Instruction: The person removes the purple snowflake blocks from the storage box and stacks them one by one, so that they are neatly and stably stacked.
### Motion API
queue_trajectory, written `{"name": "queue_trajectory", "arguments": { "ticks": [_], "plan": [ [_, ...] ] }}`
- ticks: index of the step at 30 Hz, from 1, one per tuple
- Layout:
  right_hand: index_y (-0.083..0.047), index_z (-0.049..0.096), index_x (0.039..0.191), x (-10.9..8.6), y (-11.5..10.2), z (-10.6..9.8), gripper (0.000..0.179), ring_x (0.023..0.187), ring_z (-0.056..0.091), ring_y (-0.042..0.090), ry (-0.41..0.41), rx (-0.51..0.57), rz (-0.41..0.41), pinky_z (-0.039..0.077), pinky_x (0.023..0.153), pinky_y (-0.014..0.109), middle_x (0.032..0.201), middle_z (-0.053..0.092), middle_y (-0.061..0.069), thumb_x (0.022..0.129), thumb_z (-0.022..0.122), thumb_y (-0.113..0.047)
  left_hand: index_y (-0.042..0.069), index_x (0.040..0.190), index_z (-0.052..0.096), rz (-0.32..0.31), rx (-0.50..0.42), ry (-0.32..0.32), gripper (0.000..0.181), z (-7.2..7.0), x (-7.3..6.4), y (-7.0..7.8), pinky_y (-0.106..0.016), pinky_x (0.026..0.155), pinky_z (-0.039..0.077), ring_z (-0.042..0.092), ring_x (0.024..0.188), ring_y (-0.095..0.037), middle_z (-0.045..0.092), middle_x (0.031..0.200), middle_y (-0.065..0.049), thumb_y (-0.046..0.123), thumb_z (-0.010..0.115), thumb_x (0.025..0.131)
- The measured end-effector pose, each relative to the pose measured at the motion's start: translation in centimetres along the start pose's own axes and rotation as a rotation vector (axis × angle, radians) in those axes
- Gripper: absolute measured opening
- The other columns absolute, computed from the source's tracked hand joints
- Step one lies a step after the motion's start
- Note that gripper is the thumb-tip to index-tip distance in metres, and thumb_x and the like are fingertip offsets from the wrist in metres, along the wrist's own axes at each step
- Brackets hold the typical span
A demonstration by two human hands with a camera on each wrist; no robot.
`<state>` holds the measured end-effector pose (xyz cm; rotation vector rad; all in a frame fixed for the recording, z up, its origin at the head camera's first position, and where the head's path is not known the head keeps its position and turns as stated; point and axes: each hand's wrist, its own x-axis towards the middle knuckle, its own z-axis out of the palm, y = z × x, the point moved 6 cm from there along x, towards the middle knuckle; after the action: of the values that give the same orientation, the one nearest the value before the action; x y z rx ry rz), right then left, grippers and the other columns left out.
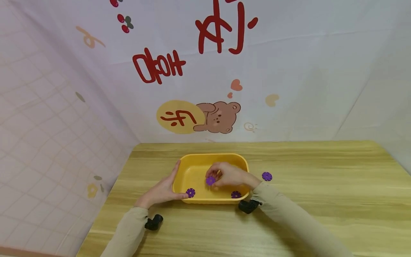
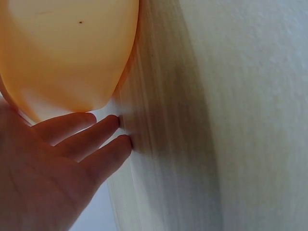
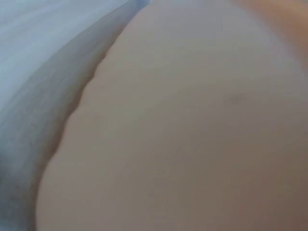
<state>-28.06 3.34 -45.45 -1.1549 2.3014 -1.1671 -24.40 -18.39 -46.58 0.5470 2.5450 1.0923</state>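
Note:
A yellow plastic basin (image 1: 210, 201) stands on the wooden table. My left hand (image 1: 162, 191) holds it at its left end, thumb over the near rim and fingers along the outer wall. The left wrist view shows those fingers (image 2: 89, 137) spread beside the basin (image 2: 67, 57). Over the basin's inside, my right hand (image 1: 229, 175) pinches a purple snowflake disc (image 1: 210, 181) between thumb and fingers. Two more purple discs lie inside, one by my left thumb (image 1: 191, 193) and another near the front right corner (image 1: 236, 195). Close-up beige surface fills most of the right wrist view.
Another purple snowflake disc (image 1: 267, 176) lies on the table (image 1: 321, 185), right of the basin. Behind the table hangs a white printed cloth (image 1: 298, 117) with a bear and red characters. A checked cloth (image 1: 48, 142) lines the left side.

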Motion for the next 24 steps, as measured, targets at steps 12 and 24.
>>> {"name": "queue_trajectory", "arguments": {
  "ticks": [12, 24],
  "plan": [
    [-0.004, 0.069, 0.110, -1.5, -1.3, -2.1, 0.030, 0.089, 0.060, 0.016, 0.038, 0.022, -0.025, 0.053, 0.081, 0.028, 0.103, 0.063, 0.002, 0.081, 0.077, -0.005, 0.024, 0.155, -0.012, 0.007, -0.019, -0.001, 0.121, -0.1, 0.0, 0.1, -0.049, 0.108, 0.030, 0.039, 0.131, -0.037, 0.015, 0.157, -0.022, 0.033, 0.082, 0.078],
    [-0.004, 0.069, 0.109, -3.3, -0.8, -4.1, 0.028, 0.088, 0.060, 0.019, 0.087, 0.054, -0.011, 0.054, 0.076, 0.034, 0.105, 0.064, 0.004, 0.082, 0.076, -0.004, 0.022, 0.155, -0.012, 0.018, -0.016, 0.000, 0.122, -0.1, 0.0, 0.1, -0.050, 0.108, 0.029, 0.036, 0.133, -0.039, 0.013, 0.157, -0.021, 0.034, 0.081, 0.078]
  ]
}}
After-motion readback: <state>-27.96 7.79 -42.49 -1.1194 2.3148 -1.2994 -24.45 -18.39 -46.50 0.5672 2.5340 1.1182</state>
